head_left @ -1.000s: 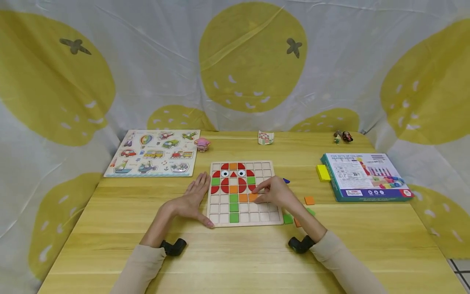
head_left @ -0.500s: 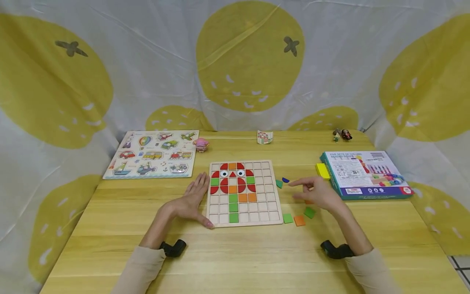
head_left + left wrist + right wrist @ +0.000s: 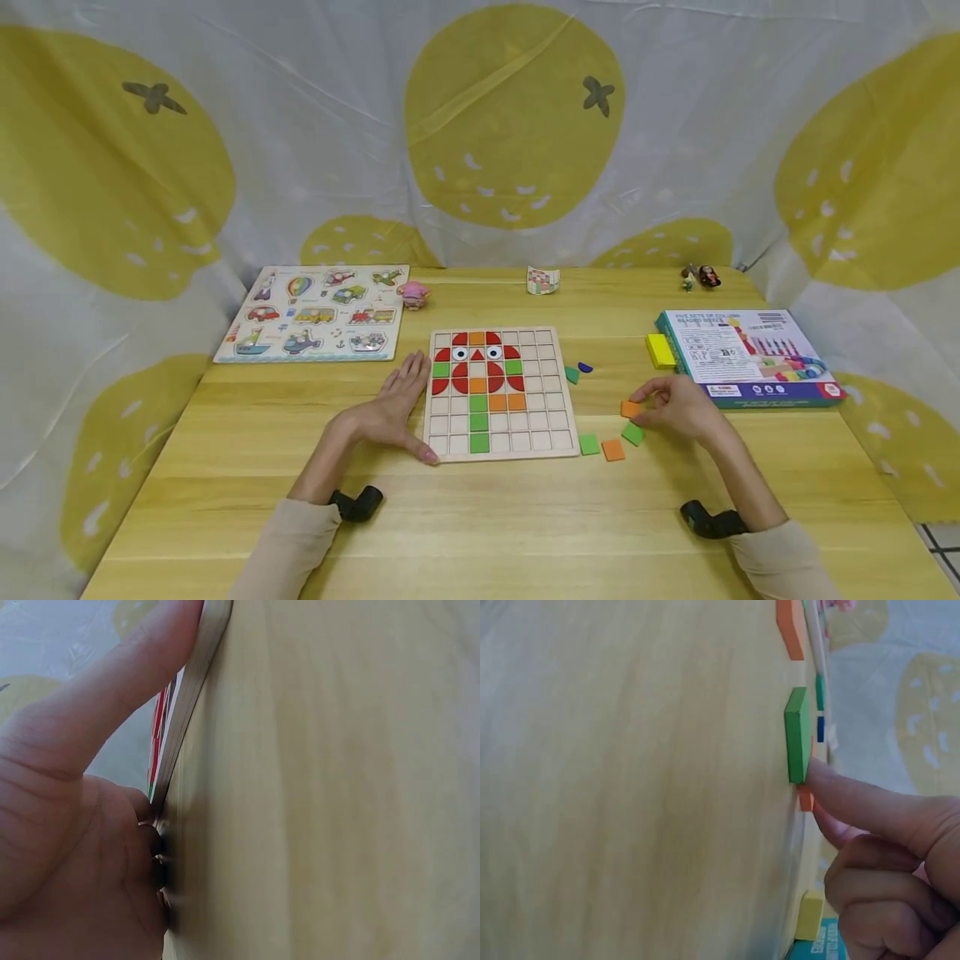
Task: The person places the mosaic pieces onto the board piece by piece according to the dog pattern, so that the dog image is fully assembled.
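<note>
A wooden grid board (image 3: 540, 417) lies mid-table, with red, orange and green pieces forming a bird-like figure with two round eyes. Along its left edge rests my left hand (image 3: 392, 406), fingers spread and thumb at the near corner; the left wrist view shows the thumb (image 3: 120, 682) against the board's side. To the right of the board, my right hand (image 3: 678, 407) pinches an orange square tile (image 3: 630, 409) between thumb and index finger. Just below that tile lies a green tile (image 3: 633, 433), which partly covers the orange one in the right wrist view.
Another green tile (image 3: 590, 444) and orange tile (image 3: 613, 450) lie by the board's near right corner. A teal piece (image 3: 572, 375) and a blue half-round (image 3: 586, 367) sit farther back. Beyond are a yellow block (image 3: 661, 352), a boxed set (image 3: 750, 358), a vehicle puzzle (image 3: 307, 312) and a pink figurine (image 3: 414, 295).
My right hand has left the orange tiles on the board, moved right to the loose tiles and taken hold of an orange one. The left hand has stayed at the board's edge.
</note>
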The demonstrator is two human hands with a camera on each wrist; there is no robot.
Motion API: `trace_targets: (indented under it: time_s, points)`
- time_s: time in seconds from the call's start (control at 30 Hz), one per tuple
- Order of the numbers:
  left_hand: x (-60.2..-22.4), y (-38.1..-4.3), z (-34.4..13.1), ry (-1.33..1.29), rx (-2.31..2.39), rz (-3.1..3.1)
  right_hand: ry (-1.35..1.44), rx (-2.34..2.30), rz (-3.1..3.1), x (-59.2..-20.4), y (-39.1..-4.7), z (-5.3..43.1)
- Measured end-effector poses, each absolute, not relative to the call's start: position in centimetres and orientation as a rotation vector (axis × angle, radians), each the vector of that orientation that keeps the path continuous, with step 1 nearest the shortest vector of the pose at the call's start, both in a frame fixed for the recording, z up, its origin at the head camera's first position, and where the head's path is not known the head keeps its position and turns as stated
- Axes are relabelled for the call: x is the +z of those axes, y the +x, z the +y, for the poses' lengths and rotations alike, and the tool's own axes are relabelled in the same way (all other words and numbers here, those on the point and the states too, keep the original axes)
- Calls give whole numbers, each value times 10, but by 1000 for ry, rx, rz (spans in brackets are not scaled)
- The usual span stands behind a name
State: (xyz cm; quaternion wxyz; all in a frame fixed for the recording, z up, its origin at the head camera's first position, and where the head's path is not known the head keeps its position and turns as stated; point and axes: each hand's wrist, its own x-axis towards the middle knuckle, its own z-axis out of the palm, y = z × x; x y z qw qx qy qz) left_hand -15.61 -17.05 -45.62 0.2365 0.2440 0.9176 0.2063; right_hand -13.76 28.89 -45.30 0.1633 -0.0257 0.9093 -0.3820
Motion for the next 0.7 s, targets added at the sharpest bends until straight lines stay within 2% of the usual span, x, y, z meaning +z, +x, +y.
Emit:
trace_targets:
  time_s: [0.27,0.57,0.7]
  points:
    - [-455,-158,-172,659,562,2514,-171,-1015,2699,-447,-145,263]
    - [-456,-157,-173,665,562,2517,-370,-1109,2493,-441,-139,153]
    - [-458,-156,-172,663,569,2514,-402,-1110,2532,-446,-137,122]
